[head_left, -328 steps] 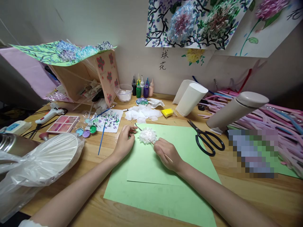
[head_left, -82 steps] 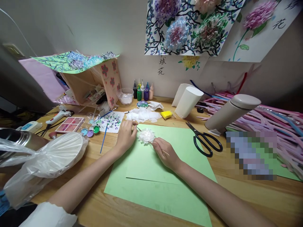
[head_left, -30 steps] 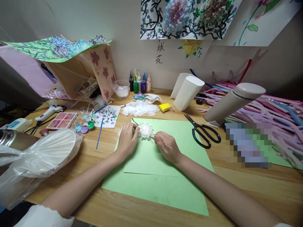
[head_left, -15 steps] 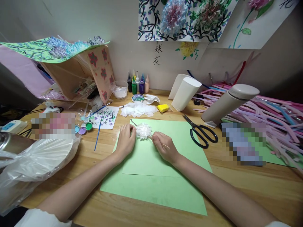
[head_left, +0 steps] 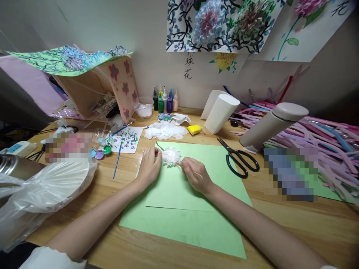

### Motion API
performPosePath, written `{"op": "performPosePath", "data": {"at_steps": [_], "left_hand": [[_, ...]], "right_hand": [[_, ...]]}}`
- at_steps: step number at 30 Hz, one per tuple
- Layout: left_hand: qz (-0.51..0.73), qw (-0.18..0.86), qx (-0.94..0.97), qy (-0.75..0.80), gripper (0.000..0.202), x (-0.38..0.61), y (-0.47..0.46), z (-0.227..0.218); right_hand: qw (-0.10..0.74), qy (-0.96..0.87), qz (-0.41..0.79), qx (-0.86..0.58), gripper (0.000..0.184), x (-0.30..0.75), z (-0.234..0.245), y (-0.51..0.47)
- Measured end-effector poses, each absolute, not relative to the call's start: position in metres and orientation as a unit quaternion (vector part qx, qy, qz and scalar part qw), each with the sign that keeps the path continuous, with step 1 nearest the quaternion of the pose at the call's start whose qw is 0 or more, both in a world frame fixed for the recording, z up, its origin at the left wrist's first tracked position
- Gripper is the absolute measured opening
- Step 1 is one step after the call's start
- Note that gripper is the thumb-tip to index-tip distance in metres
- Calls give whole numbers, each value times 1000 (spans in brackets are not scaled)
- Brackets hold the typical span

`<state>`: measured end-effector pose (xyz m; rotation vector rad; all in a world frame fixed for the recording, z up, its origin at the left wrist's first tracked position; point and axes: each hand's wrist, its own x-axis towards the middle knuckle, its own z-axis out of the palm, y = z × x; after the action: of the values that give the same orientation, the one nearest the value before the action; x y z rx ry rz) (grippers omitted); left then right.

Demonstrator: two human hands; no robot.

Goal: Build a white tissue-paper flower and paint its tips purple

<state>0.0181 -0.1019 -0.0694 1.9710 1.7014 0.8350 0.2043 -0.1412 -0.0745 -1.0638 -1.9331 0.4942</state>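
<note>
A fluffy white paper flower (head_left: 171, 156) lies near the top of the green paper (head_left: 179, 190). My left hand (head_left: 149, 164) is closed at the flower's left side, its bent fingertips pressed against the edge petals. Beyond those fingers a thin dark stem-like piece (head_left: 159, 145) sticks out. In my right hand (head_left: 196, 173) is a thin wooden stick (head_left: 198, 175), gripped in curled fingers. The stick's far end reaches the flower's right edge; its tip is hard to make out among the petals.
Black-handled scissors (head_left: 238, 158) lie right of the green paper. Behind are a yellow packet (head_left: 194, 129), white tissue pieces (head_left: 165, 130), a paper roll (head_left: 221, 113) and paint bottles (head_left: 169, 102). A tumbler (head_left: 273, 125) leans at right; a blue brush (head_left: 117, 158) and plastic bag (head_left: 56, 186) lie left.
The whole view has shifted slightly, with things appearing a little lower and to the right. Both hands stay at the flower, with no clear change in their hold.
</note>
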Motion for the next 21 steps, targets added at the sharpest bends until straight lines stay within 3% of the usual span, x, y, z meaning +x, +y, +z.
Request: {"op": "performPosePath", "data": {"at_steps": [5,13,16,19,21], "left_hand": [[257,123,747,600,12,-1,-63,-56],[131,-104,823,542,22,0,-2,-49],[121,-121,828,534,16,4,3,-53],[135,-124,826,532,23,4,5,-53],[146,-129,824,531,25,2,5,-52]], "right_hand": [[515,-735,191,-398,38,208,-74,-146],[523,-707,208,-429,38,207,-74,-143],[458,-743,140,-467,28,212,-68,-135],[321,-812,62,-484,7,226,-65,-127],[258,-833,31,-489,22,242,-64,-124]]}}
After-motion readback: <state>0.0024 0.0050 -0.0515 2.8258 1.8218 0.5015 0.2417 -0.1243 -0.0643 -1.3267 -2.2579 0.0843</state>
